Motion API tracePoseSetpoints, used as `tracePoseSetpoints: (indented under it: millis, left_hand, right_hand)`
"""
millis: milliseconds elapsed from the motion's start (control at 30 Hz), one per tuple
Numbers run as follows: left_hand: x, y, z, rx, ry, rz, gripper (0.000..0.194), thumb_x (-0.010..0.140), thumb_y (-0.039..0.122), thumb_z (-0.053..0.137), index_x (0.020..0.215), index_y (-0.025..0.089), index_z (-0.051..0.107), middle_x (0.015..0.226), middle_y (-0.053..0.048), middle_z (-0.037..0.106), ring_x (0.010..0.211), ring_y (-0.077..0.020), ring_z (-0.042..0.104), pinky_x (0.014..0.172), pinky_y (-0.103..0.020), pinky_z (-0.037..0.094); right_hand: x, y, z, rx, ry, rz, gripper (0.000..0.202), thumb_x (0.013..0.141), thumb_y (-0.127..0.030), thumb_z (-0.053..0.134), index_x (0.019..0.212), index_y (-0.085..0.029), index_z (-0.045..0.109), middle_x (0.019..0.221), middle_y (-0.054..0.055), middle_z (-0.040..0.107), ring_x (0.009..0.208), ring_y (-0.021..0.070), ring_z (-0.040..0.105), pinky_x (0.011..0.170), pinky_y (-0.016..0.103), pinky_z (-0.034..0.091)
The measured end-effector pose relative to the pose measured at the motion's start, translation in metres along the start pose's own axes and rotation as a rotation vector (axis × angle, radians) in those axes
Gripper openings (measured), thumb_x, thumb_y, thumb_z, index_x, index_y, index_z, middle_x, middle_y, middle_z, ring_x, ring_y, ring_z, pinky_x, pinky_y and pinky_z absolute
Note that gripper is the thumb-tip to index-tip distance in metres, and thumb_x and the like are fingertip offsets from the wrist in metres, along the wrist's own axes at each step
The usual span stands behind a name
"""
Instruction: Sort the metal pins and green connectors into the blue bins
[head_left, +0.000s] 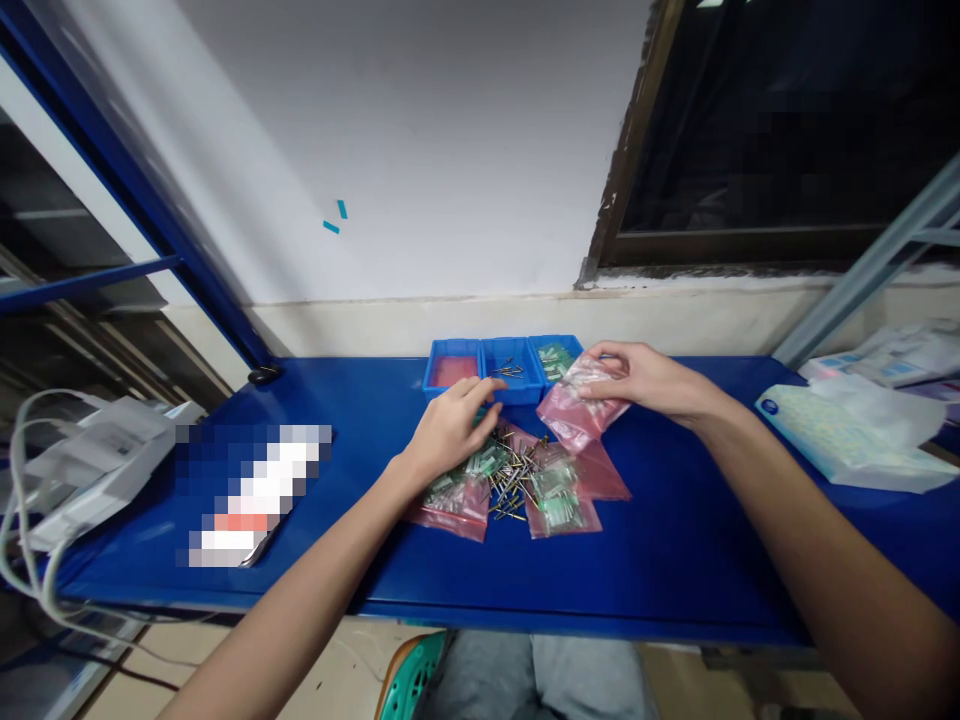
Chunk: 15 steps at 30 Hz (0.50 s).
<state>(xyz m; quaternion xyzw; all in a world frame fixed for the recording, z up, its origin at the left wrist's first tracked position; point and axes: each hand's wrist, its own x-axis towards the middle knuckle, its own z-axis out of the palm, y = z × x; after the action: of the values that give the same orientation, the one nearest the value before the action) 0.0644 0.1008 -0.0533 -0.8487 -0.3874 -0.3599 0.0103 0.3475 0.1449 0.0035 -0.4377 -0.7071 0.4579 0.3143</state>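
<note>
My right hand [641, 378] pinches the top of a pink plastic bag [574, 415], which hangs tilted just above the table. My left hand [456, 424] hovers over the pile, thumb and index finger apart, with nothing visible between them. Beneath it lies a pink bag with clear and green pieces [457, 505]. Loose metal pins [510, 485], silver and brass coloured, are heaped in the middle. Right of them rests another pink bag with green and clear pieces [559, 500], partly over a flat pink bag [606, 475].
Three blue bins stand behind the pile: a left bin [427, 385] with pink bags, a middle bin [514, 396] with a few pins, and a right bin [576, 343] with green pieces. A tissue pack [840, 440] lies right. A white power strip [112, 470] and cables lie left.
</note>
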Motion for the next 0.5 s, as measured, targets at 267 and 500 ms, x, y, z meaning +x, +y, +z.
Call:
tracePoseSetpoints:
  millis: [267,500]
  left_hand:
    - [0.002,0.010,-0.006,0.029,-0.072,0.097,0.055,0.092,0.008,0.048,0.145,0.022,0.041,0.127,-0.012,0.054,0.113,-0.0225,0.056,0.089,-0.037,0.054]
    - [-0.001,-0.004,-0.001,0.080,0.057,0.081,0.036,0.092,0.006,0.046,0.123,0.019,0.061,0.124,-0.012,0.054,0.114,-0.0228,0.056,0.090,-0.039,0.054]
  right_hand:
    - [0.007,0.010,0.068,0.329,0.155,-0.110,0.040,0.068,-0.037,0.082,0.098,-0.022,0.059,0.097,0.006,0.068,0.089,0.0226,0.066,0.075,0.036,0.055]
    - [0.004,0.013,0.084,0.299,0.130,-0.052,0.074,0.069,-0.035,0.083,0.131,-0.027,0.043,0.108,0.008,0.069,0.086,0.0232,0.068,0.069,0.036,0.056]
